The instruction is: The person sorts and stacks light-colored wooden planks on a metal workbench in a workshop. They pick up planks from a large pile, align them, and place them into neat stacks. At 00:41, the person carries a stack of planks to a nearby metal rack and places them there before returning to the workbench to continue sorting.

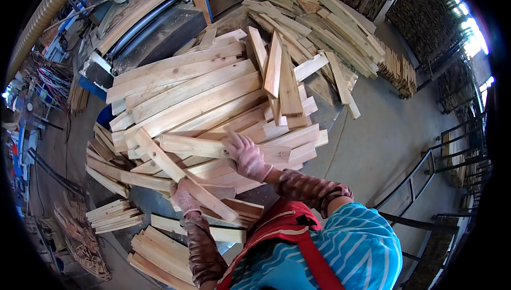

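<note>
Both my hands wear pale pinkish gloves. My left hand [186,200] is closed on the edge of a narrow wooden board [159,154], which slants across the pile from upper left to lower right. Farther right, my right hand [248,158] grips another wooden board [194,146] from above, its fingers slightly blurred; this board lies nearly crosswise. Beneath and beyond both hands spreads a large pile of pale boards [197,108]. Several shorter pieces lie across its far right part, among them an upright-looking plank [290,87].
A machine with a dark roller [143,26] stands at the far left, under a ribbed hose [50,10]. More boards are heaped [319,18] at the far right. Small stacks [114,216] and curved boards [162,252] lie near left. Metal racks [415,183] stand at the right.
</note>
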Demonstrator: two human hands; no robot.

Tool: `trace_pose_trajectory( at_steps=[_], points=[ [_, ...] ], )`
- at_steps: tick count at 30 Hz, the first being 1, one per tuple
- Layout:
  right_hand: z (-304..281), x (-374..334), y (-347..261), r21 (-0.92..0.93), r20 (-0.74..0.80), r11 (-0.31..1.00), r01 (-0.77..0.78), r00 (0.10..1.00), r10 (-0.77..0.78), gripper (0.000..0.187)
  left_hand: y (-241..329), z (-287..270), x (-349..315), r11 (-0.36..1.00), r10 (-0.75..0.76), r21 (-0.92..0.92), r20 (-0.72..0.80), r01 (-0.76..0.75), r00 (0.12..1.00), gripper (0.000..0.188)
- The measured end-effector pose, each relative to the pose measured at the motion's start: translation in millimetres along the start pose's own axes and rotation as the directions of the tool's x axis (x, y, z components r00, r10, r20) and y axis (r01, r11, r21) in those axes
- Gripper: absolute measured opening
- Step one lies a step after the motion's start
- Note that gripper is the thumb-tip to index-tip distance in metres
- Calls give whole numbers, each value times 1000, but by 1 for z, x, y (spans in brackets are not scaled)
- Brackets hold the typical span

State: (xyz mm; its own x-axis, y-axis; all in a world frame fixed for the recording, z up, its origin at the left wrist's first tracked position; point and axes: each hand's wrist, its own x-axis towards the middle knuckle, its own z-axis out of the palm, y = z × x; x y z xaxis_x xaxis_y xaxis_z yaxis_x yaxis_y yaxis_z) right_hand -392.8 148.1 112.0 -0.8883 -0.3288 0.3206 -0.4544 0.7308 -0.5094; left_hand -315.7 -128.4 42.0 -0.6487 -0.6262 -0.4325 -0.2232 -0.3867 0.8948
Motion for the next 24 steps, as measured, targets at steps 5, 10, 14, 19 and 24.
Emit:
trace_pose_trajectory(
  at_steps=[5, 10, 14, 19, 24],
  points=[
    [-66, 108, 111, -470, -195, 883, -22, 978, -79, 75, 1, 66, -18, 814, 311, 566, -238, -129, 920, 73],
    [-127, 116, 199, -304, 193, 925, -227, 936, 293, 62, 11, 78, -28, 787, 339, 608, -285, -104, 897, 95],
    [-164, 56, 262, 23, 0, 897, -440, 898, 441, 49, 14, 91, -33, 795, 272, 603, -443, 60, 854, 110],
    [-193, 38, 306, -36, -209, 917, -397, 900, 382, 35, 14, 26, -37, 908, 330, 395, -478, -136, 814, 98],
    [-146, 113, 285, 401, -39, 850, -343, 920, 389, 79, 116, 92, -88, 887, 459, 295, -488, -354, 743, 88]
  ],
)
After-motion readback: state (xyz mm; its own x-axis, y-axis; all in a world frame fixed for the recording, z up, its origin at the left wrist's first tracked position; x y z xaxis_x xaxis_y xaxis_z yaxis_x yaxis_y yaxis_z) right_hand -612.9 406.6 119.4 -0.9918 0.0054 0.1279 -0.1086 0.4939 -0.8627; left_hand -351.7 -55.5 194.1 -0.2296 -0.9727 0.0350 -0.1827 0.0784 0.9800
